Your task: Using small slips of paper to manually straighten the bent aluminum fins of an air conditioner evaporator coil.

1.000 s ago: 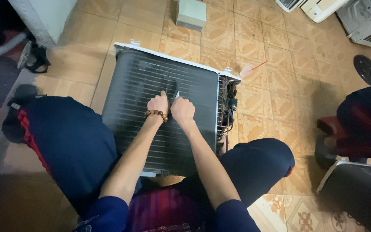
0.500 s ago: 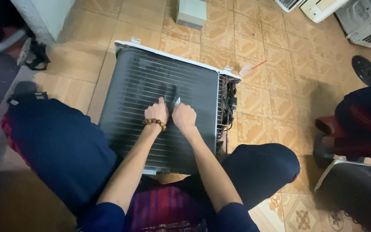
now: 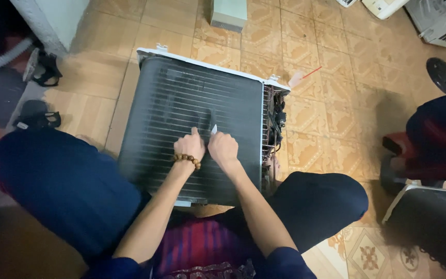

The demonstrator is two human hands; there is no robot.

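You have the air-conditioner unit (image 3: pixel 181 98) lying flat on the tiled floor (image 3: pixel 326 88) between your knees, its dark finned coil face turned upward; that puts the fins square under your eyes and within easy reach of both arms, which is likely why it lies this way rather than standing.

Your right hand (image 3: pixel 224 149) rests on the coil near its middle, fingers curled closed around a small pale tool (image 3: pixel 213 129) whose tip points away from you and touches the fins; what kind of tool it is I cannot tell, for only the tip shows. Your left hand (image 3: pixel 189 146), with a bead bracelet (image 3: pixel 187 159) at the wrist, sits just beside the right, touching it; its fingers are curled loosely down on the fins and hold nothing, seemingly to steady the working hand.

The unit's right edge shows tangled wiring and tubing (image 3: pixel 275 116), left clear of your hands; a small pale box (image 3: pixel 228 13) stands on the floor beyond the unit, well apart; sandals (image 3: pixel 40 67) lie off to your left.
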